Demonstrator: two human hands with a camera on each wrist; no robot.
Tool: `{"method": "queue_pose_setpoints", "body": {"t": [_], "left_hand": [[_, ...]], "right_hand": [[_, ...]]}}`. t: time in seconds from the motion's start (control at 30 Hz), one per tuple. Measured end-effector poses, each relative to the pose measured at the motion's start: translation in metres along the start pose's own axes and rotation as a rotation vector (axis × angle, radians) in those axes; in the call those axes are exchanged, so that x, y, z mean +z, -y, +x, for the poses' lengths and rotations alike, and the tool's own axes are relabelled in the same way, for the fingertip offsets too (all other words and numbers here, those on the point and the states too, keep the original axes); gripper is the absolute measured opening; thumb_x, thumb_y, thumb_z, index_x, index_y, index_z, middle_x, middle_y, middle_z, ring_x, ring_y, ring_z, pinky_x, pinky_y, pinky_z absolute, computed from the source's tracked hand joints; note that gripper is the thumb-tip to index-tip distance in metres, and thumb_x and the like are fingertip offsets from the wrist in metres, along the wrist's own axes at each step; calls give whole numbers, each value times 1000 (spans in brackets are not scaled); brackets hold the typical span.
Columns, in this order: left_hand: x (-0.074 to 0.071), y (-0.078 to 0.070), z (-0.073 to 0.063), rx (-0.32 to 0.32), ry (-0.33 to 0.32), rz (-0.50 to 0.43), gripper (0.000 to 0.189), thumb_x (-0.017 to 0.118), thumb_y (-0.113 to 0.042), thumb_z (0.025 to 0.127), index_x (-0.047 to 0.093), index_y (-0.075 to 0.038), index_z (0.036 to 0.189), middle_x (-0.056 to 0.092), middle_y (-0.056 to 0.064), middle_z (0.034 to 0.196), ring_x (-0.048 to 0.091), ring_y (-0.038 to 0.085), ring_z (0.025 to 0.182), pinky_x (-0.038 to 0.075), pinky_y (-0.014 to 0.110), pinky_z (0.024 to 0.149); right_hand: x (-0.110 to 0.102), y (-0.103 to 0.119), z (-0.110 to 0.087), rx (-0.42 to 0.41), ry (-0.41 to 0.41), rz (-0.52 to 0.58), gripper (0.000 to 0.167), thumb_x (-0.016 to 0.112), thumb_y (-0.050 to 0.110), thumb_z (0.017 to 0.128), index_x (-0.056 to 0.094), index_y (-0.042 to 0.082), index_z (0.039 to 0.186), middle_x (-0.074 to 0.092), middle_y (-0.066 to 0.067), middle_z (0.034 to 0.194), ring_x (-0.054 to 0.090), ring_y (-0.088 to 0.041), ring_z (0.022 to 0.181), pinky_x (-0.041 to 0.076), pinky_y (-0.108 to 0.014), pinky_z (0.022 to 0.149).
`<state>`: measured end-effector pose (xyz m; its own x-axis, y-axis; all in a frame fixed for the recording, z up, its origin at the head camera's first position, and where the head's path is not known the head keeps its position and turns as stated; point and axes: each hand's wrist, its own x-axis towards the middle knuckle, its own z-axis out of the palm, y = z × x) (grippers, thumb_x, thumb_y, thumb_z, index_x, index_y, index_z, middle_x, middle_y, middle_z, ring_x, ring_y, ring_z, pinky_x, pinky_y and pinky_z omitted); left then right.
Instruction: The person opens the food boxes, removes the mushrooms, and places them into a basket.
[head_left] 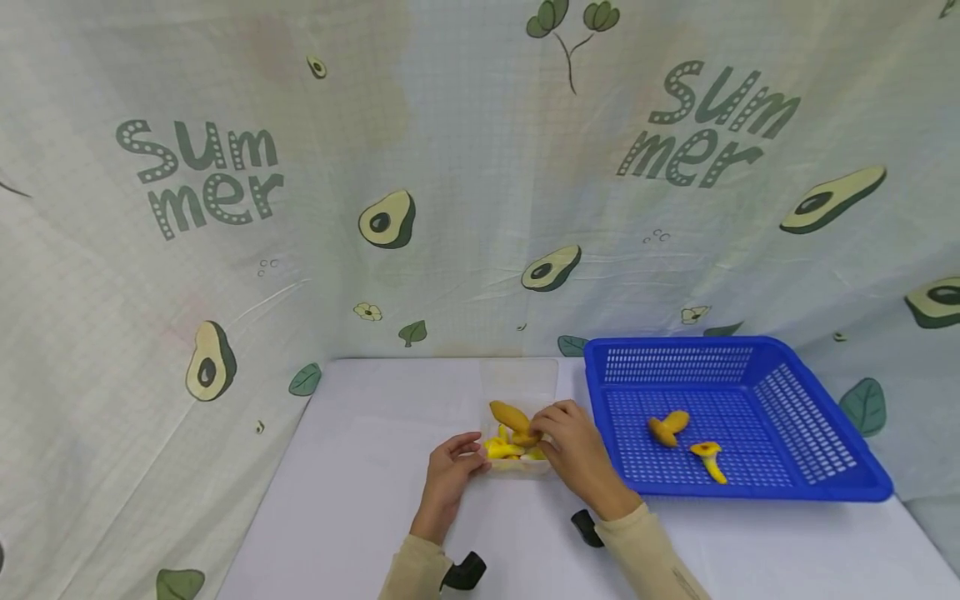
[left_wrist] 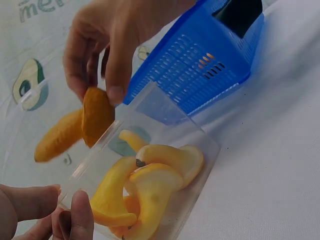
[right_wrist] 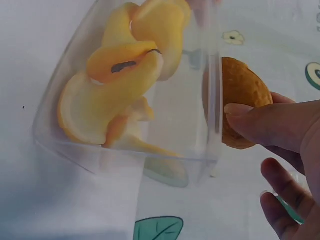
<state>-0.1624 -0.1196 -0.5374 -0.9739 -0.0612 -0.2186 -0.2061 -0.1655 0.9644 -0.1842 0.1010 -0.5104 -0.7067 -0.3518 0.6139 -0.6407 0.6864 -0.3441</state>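
Note:
A clear plastic container (head_left: 517, 471) stands on the table with several yellow funnel-shaped toy mushrooms (left_wrist: 155, 190) inside. Its left rim is pinched by my left hand (head_left: 450, 475), between thumb and fingers. My right hand (head_left: 573, 446) holds a brownish-yellow toy mushroom (left_wrist: 97, 120) by its cap, thumb on one side and fingers on the other. That mushroom is above the container's opening, its thick stem pointing left in the head view. Through the right wrist view, the held cap (right_wrist: 245, 100) shows just beyond the container's rim.
To the right stands a blue perforated basket (head_left: 757, 492). In it lie another brownish toy mushroom (head_left: 667, 427) and a yellow funnel-shaped one (head_left: 710, 462). A printed cloth (head_left: 465, 167) hangs behind the white table (head_left: 360, 467).

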Motion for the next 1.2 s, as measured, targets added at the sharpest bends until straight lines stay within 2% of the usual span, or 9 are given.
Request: {"method": "queue_pose_setpoints", "body": {"t": [0.43,0.83,1.2], "left_hand": [[0,1,1,-22,-14,20,44,70,9,94,58,18,135,63,11,104,64,14,82,65,24,75],[-1,2,2,-22,-8,16,43,69,9,95,58,17,136,63,11,104,63,14,83,65,25,76],[-1,2,2,-33,-17,17,44,70,9,95,58,16,137,63,11,105,63,15,85,66,28,78]], "right_hand": [[-36,1,-19,47,-94,1,37,95,-8,68,78,15,91,73,2,101,61,-23,105,52,-43,89],[-64,-1,-30,60,-146,-58,42,97,-11,62,80,14,91,74,2,102,61,-24,103,46,-39,86],[-87,-18,-39,41,-186,-123,39,97,-10,61,78,10,89,74,-4,99,61,-30,99,47,-47,86]]}}
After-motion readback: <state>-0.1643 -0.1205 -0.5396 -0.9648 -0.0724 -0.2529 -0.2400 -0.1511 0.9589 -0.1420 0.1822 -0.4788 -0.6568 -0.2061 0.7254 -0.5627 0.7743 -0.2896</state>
